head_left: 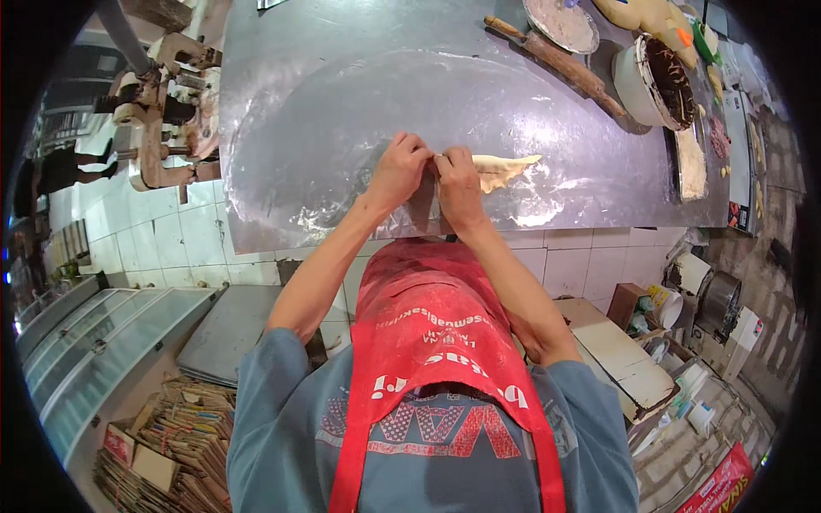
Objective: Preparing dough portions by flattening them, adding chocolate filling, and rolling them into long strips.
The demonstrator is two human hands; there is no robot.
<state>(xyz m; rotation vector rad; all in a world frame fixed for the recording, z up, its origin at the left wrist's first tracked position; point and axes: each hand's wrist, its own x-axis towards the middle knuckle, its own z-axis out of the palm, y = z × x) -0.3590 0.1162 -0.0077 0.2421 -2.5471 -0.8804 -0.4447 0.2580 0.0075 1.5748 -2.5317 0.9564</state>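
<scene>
A flat, pale yellow strip of dough [505, 171] lies on the steel tabletop, its pointed end toward the right. My right hand [459, 184] is closed at the strip's left end, with the fingers bent down over it. Right beside it, my left hand [398, 173] is closed in a pinch, and the fingertips of both hands nearly meet. Whatever sits between the left fingertips is hidden by the fingers. Flour is smeared over the metal around both hands.
A wooden rolling pin [569, 68] lies at the far right, by a bowl of flour [564, 24]. Near it stand a white tub with dark filling [637, 81] and a narrow tray [689, 162]. More dough [633, 13] rests behind. The steel table's front edge [564, 228] runs close to my apron.
</scene>
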